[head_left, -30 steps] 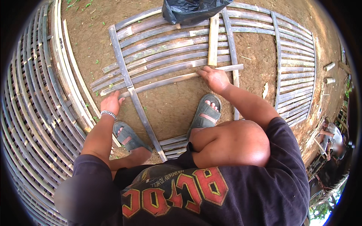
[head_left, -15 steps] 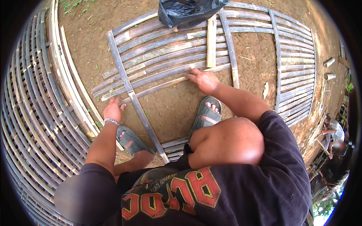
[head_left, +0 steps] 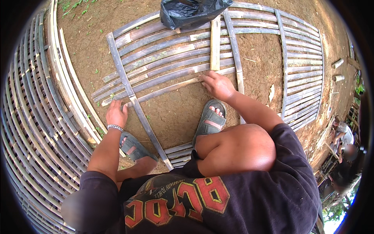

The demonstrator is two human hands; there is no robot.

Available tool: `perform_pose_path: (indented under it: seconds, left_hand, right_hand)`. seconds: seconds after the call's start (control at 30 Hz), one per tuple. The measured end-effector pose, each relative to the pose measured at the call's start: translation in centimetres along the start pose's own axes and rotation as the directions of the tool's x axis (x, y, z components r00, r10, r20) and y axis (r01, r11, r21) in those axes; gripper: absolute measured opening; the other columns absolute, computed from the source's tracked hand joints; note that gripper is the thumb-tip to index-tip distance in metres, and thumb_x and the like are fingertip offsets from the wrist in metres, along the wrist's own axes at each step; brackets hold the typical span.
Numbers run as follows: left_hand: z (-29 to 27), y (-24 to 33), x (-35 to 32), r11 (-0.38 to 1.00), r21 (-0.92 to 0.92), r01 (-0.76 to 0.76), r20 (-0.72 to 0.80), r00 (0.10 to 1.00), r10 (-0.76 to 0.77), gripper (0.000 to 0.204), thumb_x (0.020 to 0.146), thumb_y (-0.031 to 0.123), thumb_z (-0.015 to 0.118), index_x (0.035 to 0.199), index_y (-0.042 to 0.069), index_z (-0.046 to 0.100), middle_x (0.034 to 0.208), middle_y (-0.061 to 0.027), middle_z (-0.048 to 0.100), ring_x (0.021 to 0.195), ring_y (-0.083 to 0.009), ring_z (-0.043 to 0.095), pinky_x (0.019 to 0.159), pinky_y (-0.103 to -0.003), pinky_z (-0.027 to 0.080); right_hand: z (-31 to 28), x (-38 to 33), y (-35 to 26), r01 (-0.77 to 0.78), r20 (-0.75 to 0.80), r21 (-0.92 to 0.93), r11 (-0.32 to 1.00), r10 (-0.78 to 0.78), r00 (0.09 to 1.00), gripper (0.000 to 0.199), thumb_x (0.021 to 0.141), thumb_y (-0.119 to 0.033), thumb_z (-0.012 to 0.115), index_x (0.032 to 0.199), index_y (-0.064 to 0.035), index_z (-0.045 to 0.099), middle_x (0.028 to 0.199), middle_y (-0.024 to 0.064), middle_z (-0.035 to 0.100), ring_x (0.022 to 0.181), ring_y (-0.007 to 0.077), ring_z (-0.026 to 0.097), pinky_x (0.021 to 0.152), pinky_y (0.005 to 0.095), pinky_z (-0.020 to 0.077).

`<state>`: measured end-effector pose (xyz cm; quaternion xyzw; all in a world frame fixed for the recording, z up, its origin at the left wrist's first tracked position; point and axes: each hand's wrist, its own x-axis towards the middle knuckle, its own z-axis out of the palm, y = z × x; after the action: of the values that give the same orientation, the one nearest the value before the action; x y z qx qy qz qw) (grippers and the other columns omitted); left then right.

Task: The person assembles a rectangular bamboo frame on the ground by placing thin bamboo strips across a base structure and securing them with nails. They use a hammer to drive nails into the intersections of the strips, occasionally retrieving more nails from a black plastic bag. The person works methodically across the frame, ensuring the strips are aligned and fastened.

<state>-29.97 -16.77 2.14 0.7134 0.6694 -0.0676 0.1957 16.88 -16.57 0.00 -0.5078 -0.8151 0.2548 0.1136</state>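
I squat over a panel of split bamboo slats (head_left: pixel 167 58) lying on bare earth. My right hand (head_left: pixel 218 85) presses down on the nearest slat (head_left: pixel 171 86), next to a thin upright crosspiece (head_left: pixel 236 58). My left hand (head_left: pixel 116 113), with a beaded bracelet at the wrist, rests flat on the ground beside the dark diagonal crosspiece (head_left: pixel 132 101), near the loose left ends of the slats. Neither hand grips anything. My feet in grey sandals (head_left: pixel 210 120) stand just below the panel.
A black plastic bag (head_left: pixel 191 11) lies on the panel's far edge. Finished bamboo panels curve along the left (head_left: pixel 35 117) and right (head_left: pixel 304 78). Short bamboo cut-offs (head_left: pixel 337 63) lie at the far right. Another person (head_left: pixel 344 148) is at the right rim.
My right hand has slid left along the nearest slat. My left hand has stayed beside the diagonal crosspiece. The view has shifted slightly.
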Motion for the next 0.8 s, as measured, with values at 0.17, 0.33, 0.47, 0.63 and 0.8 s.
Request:
perform_pose_path:
  seconds: [0.17,0.33,0.47,0.63,0.8]
  left_hand:
    - [0.1,1.3,0.3,0.989,-0.123,-0.075,-0.175,0.983,0.053,0.036,0.089,0.018,0.070,0.123,0.006,0.064,0.121,-0.0162,0.063,0.115,-0.0381,0.061,0.098,-0.047,0.049]
    - [1.9,1.0,0.7,0.970,-0.238,0.045,-0.109,0.991,-0.073,0.055,0.088,0.019,0.071,0.138,0.005,0.054,0.135,-0.0222,0.056,0.128,-0.0411,0.053,0.110,-0.048,0.043]
    - [2.0,1.0,0.7,0.983,-0.183,0.007,-0.195,0.980,-0.043,0.049,0.089,0.016,0.069,0.136,0.006,0.057,0.133,-0.0205,0.057,0.127,-0.0393,0.054,0.109,-0.048,0.043]
    - [1.6,0.5,0.9,0.991,-0.114,0.063,-0.175,0.981,-0.083,0.039,0.089,0.012,0.070,0.127,0.010,0.065,0.128,-0.0148,0.060,0.122,-0.0352,0.056,0.105,-0.046,0.045]
    - [1.0,0.4,1.6,0.999,-0.040,0.036,-0.159,0.986,-0.042,0.034,0.086,0.012,0.074,0.120,0.009,0.068,0.120,-0.0133,0.064,0.115,-0.0352,0.059,0.100,-0.046,0.048]
  right_hand:
    - [-2.7,-2.9,1.3,-0.387,-0.208,0.025,0.922,0.384,0.900,0.028,0.091,-0.018,0.071,0.118,-0.0119,0.068,0.109,0.0136,0.066,0.094,0.0360,0.068,0.083,0.0452,0.0568]
    - [-4.0,-4.0,3.9,-0.551,-0.305,-0.019,0.835,0.520,0.798,0.036,0.088,-0.015,0.073,0.123,-0.0116,0.067,0.112,0.0152,0.065,0.104,0.0362,0.064,0.091,0.0442,0.0535]
    - [-3.9,-4.1,4.9,-0.513,-0.284,-0.118,0.850,0.466,0.838,0.045,0.087,-0.017,0.076,0.130,-0.0128,0.065,0.121,0.0150,0.062,0.113,0.0364,0.059,0.099,0.0452,0.0495]
    - [-3.8,-3.3,4.9,-0.497,-0.231,-0.169,0.851,0.456,0.860,0.043,0.086,-0.018,0.076,0.129,-0.0163,0.068,0.126,0.0132,0.060,0.115,0.0345,0.057,0.100,0.0440,0.0490]
    - [-4.6,-1.8,5.0,-0.523,-0.180,-0.233,0.820,0.492,0.852,0.038,0.086,-0.019,0.075,0.124,-0.0186,0.071,0.127,0.0124,0.059,0.116,0.0335,0.057,0.100,0.0434,0.0492]
